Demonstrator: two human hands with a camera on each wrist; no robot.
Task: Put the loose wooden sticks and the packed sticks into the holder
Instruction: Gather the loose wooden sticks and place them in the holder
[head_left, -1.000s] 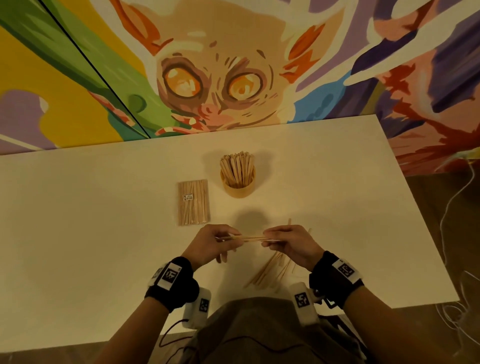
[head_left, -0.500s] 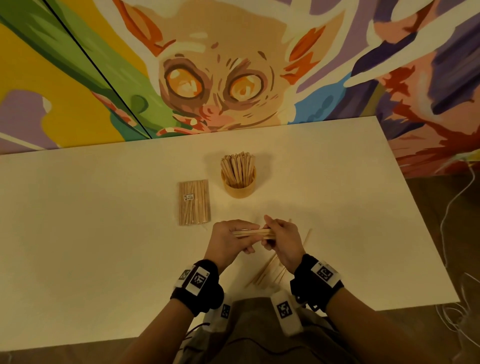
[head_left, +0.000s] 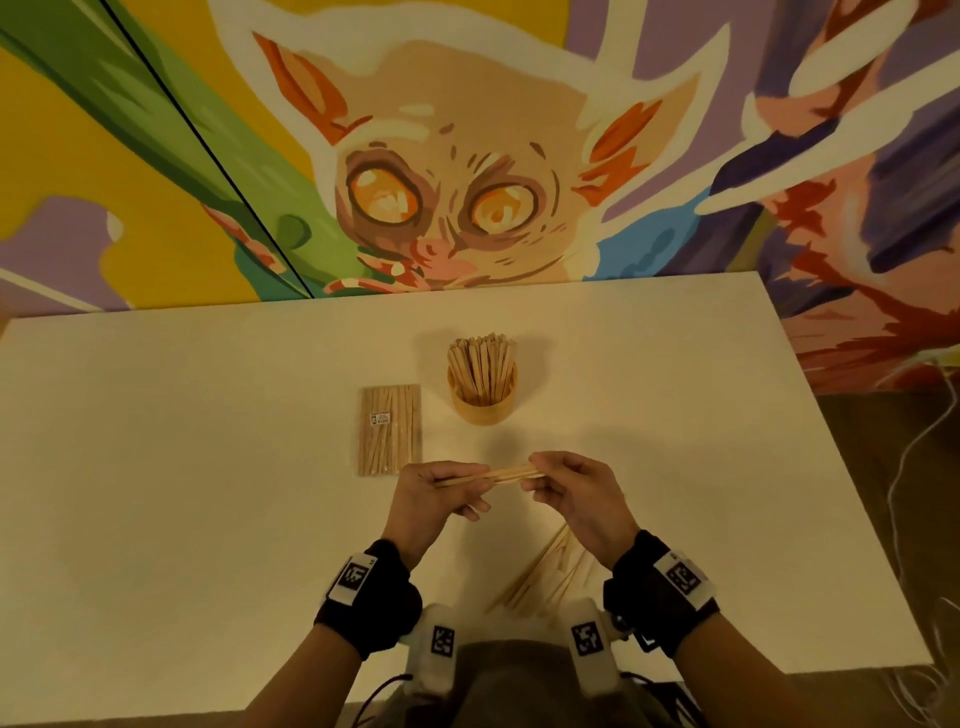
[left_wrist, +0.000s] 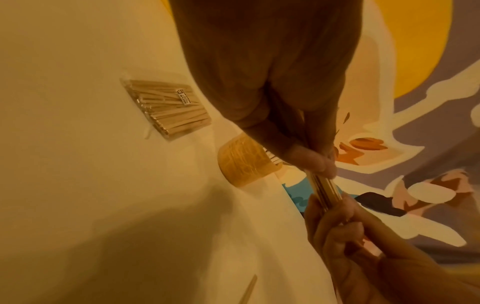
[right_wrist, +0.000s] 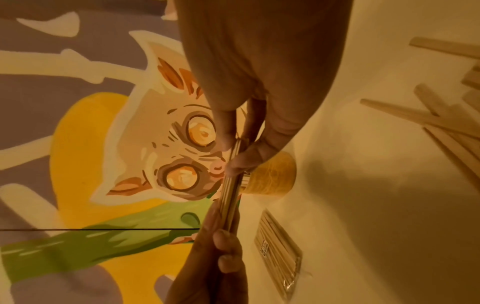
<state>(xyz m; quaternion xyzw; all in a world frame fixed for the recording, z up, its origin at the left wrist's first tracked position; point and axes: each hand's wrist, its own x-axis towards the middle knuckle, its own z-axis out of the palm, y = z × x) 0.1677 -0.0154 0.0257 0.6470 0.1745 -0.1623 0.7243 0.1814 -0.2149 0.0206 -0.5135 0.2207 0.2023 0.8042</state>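
Spreading apart again after closing together half a second ago, the left hand (head_left: 441, 491) and right hand (head_left: 574, 488) each pinch an end of the stick bundle (head_left: 493, 475) just short of the holder (head_left: 482, 400), seemingly squared up for dropping in.

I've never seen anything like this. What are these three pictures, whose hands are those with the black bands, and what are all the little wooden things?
There is no machine here: a person wears one camera on the head and one on each wrist. The head view looks down at a white table; the other two look along each hand. The left hand and right hand together pinch a small bundle of sticks above the table. Behind them stands a round wooden holder, already full of upright sticks. Left of it lies a sealed pack of sticks. More loose sticks lie near the person.
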